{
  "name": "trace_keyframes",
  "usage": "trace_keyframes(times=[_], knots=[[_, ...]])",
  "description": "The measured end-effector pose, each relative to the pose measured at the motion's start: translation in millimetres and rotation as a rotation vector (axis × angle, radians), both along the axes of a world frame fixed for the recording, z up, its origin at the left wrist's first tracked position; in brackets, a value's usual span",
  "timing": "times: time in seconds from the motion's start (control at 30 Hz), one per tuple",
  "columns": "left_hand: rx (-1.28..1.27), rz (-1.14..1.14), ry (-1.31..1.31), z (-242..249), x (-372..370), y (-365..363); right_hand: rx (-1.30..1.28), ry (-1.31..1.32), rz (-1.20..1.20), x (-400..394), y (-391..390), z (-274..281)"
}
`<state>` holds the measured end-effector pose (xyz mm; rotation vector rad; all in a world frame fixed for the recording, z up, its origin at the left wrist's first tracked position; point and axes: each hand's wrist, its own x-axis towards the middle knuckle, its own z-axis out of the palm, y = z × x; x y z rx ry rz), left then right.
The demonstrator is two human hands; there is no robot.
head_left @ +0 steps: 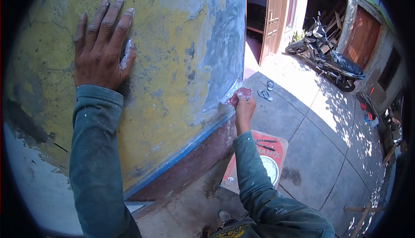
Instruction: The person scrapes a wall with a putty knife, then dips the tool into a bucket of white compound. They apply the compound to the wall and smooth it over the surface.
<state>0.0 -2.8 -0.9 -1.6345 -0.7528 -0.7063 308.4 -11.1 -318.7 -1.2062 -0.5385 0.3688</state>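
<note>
Head view: red spreader at the wall's right edge

The right hand [245,108] grasps a red spreader [244,93] at the right edge of the wall [162,80]. The left hand [100,61] grips nothing, resting flat on the wall, fingers apart, pale paste [126,56] crusting its thumb. The step looks like smoothing; the next stroke likely calls for light, even pressure. Pitted yellow paint meets blue-grey smears; near right, a printed cardboard box [280,146] bears a round white disc [271,169].

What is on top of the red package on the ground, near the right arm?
Dark slim tools and a round white thing show on the red package. The right sleeve hides the package's middle and the round thing's left side; anything else there cannot be seen.
</note>
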Motion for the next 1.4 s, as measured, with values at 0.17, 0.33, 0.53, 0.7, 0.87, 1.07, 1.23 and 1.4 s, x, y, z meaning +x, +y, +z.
trace_keyframes(times=[0.17,0.33,0.53,0.7,0.87,1.07,1.23,1.4], knots=[[-0.033,-0.016,-0.007,0.1,1.6,-3.2,0.117,-0.424,-0.085,-60.7,-21.1,114.5],[-0.073,-0.028,-0.010,-0.4,0.8,-5.0,0.330,-0.491,-0.013,-70.1,-41.8,123.8],[-0.082,-0.060,-0.017,1.0,1.9,-6.6,0.122,-0.329,-0.143,15.2,4.7,139.4],[-0.089,-0.057,-0.004,1.9,2.0,-7.5,0.289,-0.705,-0.130,-62.7,-16.5,180.0],[-0.080,-0.034,0.000,2.3,3.0,-9.9,0.421,-0.564,0.039,-48.8,-22.3,172.1],[-0.091,-0.047,0.008,3.1,3.8,-11.4,0.227,-0.504,-0.213,21.5,15.5,213.2],[-0.090,-0.044,0.007,2.5,5.3,-13.1,0.433,-0.831,-0.169,-46.6,-17.1,246.6],[-0.088,-0.052,0.006,3.1,3.9,-13.8,0.384,-0.568,-0.112,13.1,0.2,270.5]])
